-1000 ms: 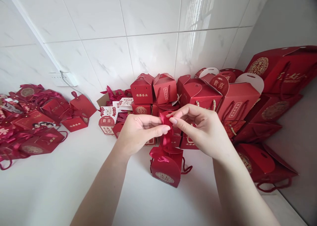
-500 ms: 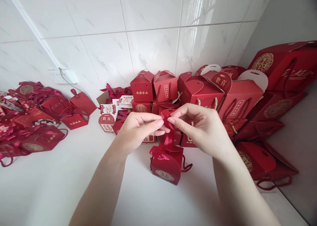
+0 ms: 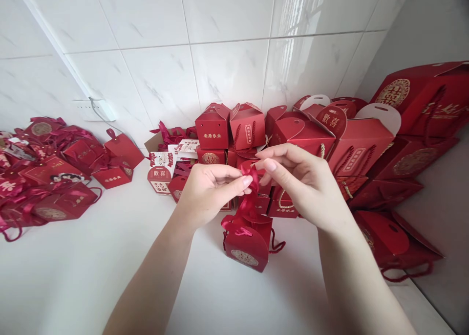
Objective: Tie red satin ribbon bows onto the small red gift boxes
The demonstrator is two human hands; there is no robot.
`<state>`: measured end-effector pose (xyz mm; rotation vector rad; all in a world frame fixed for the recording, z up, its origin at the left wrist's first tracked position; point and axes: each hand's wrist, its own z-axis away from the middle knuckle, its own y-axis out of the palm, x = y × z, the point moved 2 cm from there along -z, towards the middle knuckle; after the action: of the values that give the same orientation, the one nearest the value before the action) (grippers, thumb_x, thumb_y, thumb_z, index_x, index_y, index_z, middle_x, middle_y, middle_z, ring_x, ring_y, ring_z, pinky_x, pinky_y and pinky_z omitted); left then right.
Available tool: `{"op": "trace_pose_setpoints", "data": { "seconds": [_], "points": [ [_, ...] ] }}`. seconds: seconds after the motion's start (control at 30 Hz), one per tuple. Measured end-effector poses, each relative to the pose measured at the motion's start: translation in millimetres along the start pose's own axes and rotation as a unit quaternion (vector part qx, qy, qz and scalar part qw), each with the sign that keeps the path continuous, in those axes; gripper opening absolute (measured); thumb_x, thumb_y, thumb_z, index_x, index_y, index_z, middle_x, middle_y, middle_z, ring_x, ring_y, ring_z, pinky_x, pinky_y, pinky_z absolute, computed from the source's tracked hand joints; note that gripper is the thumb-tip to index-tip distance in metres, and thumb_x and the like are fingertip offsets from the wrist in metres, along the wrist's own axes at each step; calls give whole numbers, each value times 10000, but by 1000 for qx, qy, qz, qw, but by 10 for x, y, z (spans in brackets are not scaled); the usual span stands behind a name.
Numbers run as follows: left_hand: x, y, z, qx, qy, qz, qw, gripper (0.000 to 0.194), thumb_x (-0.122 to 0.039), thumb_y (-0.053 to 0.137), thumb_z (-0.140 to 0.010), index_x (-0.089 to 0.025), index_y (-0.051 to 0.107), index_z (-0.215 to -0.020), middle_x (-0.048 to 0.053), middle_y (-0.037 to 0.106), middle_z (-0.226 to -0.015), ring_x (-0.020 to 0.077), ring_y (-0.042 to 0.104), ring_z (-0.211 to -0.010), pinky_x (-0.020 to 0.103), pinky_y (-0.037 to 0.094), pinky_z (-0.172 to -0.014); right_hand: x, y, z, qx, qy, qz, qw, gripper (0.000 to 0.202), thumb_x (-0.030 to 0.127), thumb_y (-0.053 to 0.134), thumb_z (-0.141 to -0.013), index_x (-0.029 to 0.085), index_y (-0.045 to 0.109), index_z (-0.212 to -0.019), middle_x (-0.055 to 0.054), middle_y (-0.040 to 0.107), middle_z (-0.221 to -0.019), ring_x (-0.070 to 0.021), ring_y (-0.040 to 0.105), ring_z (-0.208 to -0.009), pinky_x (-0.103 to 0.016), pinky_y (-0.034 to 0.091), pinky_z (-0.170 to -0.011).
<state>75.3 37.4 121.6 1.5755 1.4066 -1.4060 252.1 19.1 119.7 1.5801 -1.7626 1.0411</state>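
Above the box (image 3: 251, 246), the left hand (image 3: 205, 193) pinches half-hidden ribbon (image 3: 249, 205), the right hand's (image 3: 307, 184) hold unclear.

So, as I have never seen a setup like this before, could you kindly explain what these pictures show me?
Certainly. There is no machine here: a person works with two bare hands, and every picture comes from one camera worn on their head, looking forward and down. The left hand pinches a red ribbon; the right hand is close beside it, though whether its fingers touch the ribbon is hard to tell. Below them, a small red box with cord handles stands on a white surface. A pile of red boxes and ribbons lies to the left, with more red boxes behind and to the right, against a tiled wall.
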Motion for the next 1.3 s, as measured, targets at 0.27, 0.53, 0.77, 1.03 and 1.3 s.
{"op": "trace_pose_setpoints", "data": {
  "seconds": [0.27,0.53,0.77,1.03,1.3],
  "points": [
    [-22,58,-8,-5,98,-66,993,136,-310,707,-809,-182,744,-784,8,703,-710,131,645,-660,227,527,-596,84,50,41,-49,-87,50,994,59,260,690,-856,213,724,-861,-13,740,-884,-179,691,-849,-296,556,-765],
    [580,221,-108,186,124,-11,975,416,-279,776,-742,-174,637,-1120,111,685,-1150,248,628,-1101,374,493,-966,212,-18,-85,-64,-82,-18,994,123,375,616,-909,255,644,-898,-11,725,-776,-220,723,-848,-329,586,-718],
    [1057,228,106,230,39,-6,972,630,-272,858,-629,-167,569,-1180,131,717,-1099,265,650,-1093,427,454,-1023,255,-76,-103,-91,-70,-32,993,189,438,651,-871,252,640,-841,-14,731,-793,-237,722,-859,-369,591,-745],
    [1228,254,109,254,-39,50,965,543,-241,853,-631,-145,599,-1101,150,718,-1123,265,648,-1124,419,498,-1000,358,-63,-110,-118,-59,39,990,242,472,641,-864,230,652,-866,-32,732,-847,-251,715,-861,-355,585,-673],
    [1285,263,100,295,-70,83,949,510,-263,808,-700,-134,608,-1150,170,703,-1156,291,650,-1126,423,542,-929,410,-140,-149,-88,-65,26,994,200,409,666,-863,220,637,-805,-39,733,-805,-229,711,-787,-346,577,-674]
  ]
}}
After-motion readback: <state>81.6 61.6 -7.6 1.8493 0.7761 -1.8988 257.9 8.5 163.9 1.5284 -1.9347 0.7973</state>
